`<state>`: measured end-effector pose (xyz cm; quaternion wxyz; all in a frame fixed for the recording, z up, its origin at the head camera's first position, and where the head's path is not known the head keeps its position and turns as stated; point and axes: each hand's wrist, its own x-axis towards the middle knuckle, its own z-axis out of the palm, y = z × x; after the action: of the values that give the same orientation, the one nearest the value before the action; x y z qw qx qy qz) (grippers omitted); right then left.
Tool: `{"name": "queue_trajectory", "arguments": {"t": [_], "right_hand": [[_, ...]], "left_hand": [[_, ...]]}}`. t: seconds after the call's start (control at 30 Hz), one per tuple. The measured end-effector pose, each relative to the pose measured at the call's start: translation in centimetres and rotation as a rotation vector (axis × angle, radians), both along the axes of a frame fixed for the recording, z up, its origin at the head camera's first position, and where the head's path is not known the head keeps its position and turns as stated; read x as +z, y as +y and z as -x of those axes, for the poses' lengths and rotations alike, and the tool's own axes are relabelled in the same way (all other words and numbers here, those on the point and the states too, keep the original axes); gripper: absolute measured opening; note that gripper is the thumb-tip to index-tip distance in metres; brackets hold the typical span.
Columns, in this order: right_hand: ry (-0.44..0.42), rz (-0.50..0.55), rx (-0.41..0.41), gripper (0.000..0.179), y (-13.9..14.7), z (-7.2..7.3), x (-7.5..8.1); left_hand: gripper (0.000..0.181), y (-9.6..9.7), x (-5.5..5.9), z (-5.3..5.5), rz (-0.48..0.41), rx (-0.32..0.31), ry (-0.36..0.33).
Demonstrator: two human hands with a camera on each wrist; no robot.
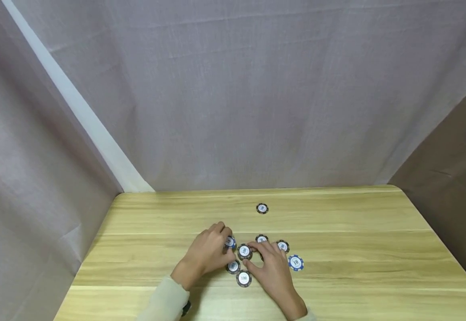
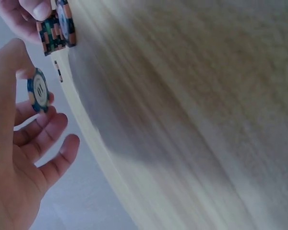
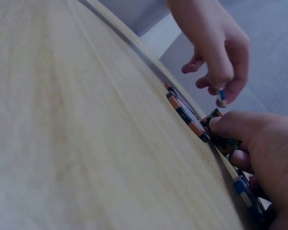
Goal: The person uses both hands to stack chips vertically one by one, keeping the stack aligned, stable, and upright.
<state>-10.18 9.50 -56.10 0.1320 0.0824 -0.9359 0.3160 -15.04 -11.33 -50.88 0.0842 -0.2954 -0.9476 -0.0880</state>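
In the head view my left hand [image 1: 208,250] pinches a blue poker chip [image 1: 230,242] between thumb and fingers. The left wrist view shows that chip's face [image 2: 40,90], marked 10, held up off the wooden table. My right hand [image 1: 272,269] grips a short stack of black poker chips [image 1: 244,251], a 100 on top, with its thumb and fingers at the sides. Seen from the right wrist, the stack [image 3: 224,145] stands on the table between thumb and finger. Two black chips, one nearer [image 1: 243,278] and one just left [image 1: 233,267], lie flat by it.
Beyond the right hand lie two more black chips, one partly covered by its fingers [image 1: 261,239] and one to the right [image 1: 283,246]. A blue 10 chip [image 1: 296,262] rests right of that hand. Farther back sits a lone black chip [image 1: 262,208]. Grey curtains [image 1: 233,98] surround the table.
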Motion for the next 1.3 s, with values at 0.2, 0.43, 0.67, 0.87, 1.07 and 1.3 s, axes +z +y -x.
{"name": "queue_trajectory", "arguments": {"t": [0.2,0.43,0.67,0.87,1.07,1.3], "right_hand": [[0.017,0.015,0.012,0.042,0.0,0.0,-0.1],[0.025,0.011,0.013,0.042,0.0,-0.1,-0.2],[0.024,0.013,0.015,0.042,0.0,-0.2,-0.1],[0.019,0.008,0.017,0.043,0.0,-0.2,-0.1],[0.008,0.005,0.016,0.044,0.0,-0.1,0.1],[-0.006,0.007,0.012,0.044,0.0,-0.2,0.1]], "left_hand": [[0.039,0.3,0.6,-0.3,-0.057,-0.084,-0.031],[0.038,0.8,0.6,-0.6,-0.028,-0.135,-0.03],[0.039,1.2,0.4,-1.0,-0.031,-0.148,-0.05],[0.041,1.4,0.3,-1.1,-0.028,-0.14,-0.077],[0.041,1.4,0.0,-1.2,-0.049,-0.15,-0.083],[0.042,1.5,-0.2,-1.4,-0.077,-0.157,-0.098]]}}
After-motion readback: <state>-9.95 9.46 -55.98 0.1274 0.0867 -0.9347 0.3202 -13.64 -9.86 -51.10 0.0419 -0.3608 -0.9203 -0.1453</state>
